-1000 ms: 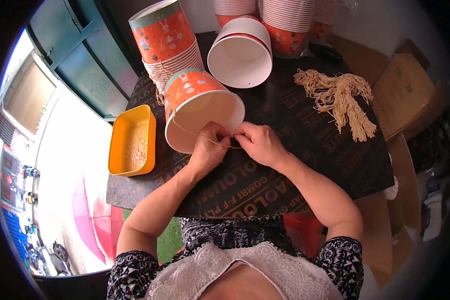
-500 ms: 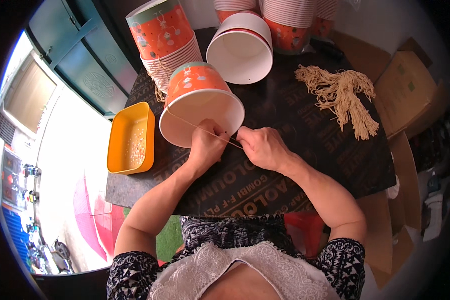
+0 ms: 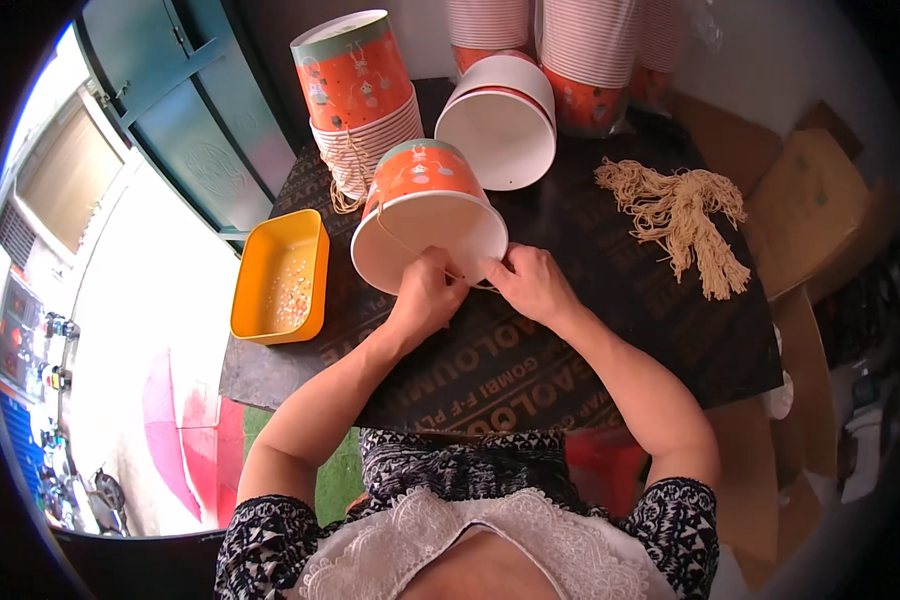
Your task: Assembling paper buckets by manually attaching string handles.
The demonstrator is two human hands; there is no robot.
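Note:
An orange paper bucket with a green band lies tilted, its white mouth facing me. A thin beige string runs from its left rim across the opening to my fingers. My left hand is at the lower rim, partly inside the mouth, fingers pinched on the string. My right hand grips the rim's lower right edge with thumb and fingers closed, and the string passes to it too. Its exact hold on string or rim is partly hidden.
A yellow tray with small pale bits stands at the left. Behind are a stack of orange buckets, a white-mouthed bucket and more wrapped stacks. A bundle of beige strings lies right on the dark table; cardboard boxes stand beyond.
The string across the mouth has gone from taut to slacker and curved. My right hand has come closer to the rim. The whole view has shifted slightly.

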